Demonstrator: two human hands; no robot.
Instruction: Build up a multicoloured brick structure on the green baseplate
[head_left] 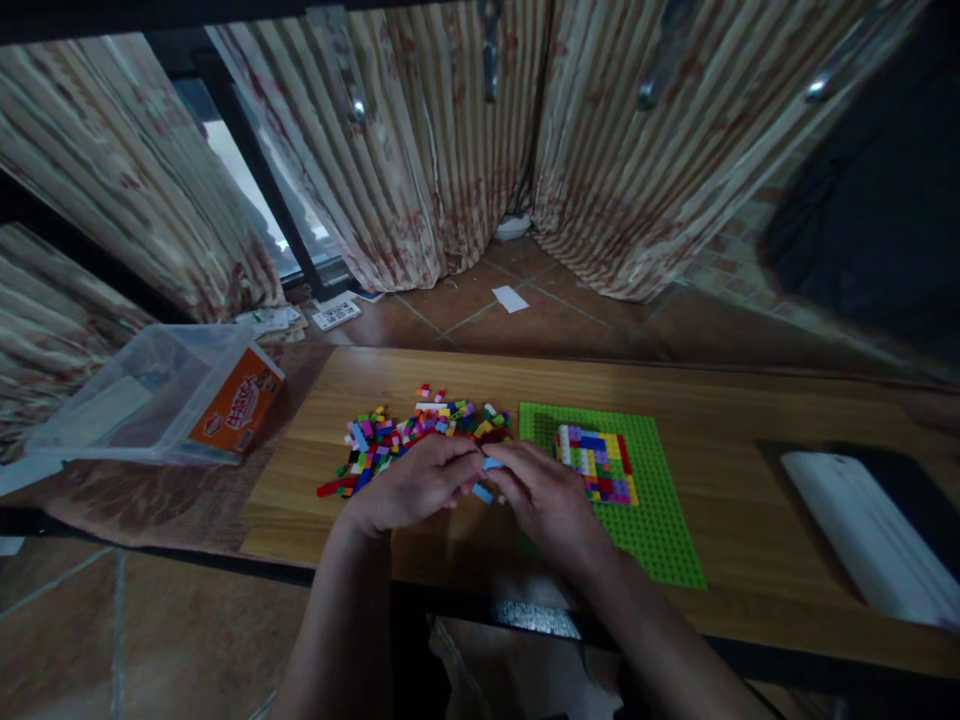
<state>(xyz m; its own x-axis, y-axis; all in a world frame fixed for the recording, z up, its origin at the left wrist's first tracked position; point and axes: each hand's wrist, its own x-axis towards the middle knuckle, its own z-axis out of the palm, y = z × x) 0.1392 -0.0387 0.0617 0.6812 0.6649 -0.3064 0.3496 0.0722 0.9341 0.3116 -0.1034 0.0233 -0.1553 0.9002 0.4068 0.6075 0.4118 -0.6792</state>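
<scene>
Both hands meet over the near side of a loose heap of toy bricks (382, 432). My right hand (544, 495) is closed, with a small light-blue brick (492, 463) pinched at its fingertips. My left hand (424, 485) is closed too, its fingertips up against the right hand's; what they grip, if anything, is hidden. Another light-blue brick (482, 493) lies on the table just below the fingers. Right of the hands is a green baseplate (660, 530), bearing a square, multicoloured brick build (611, 465) with several colours in rows.
A clear plastic bin (142, 400) with an orange label stands beyond the table's left end. On the right of the wooden table (735, 450) lies a long white object (862, 530) beside a dark one. Striped curtains (420, 150) hang behind, and a dark shape fills the upper right.
</scene>
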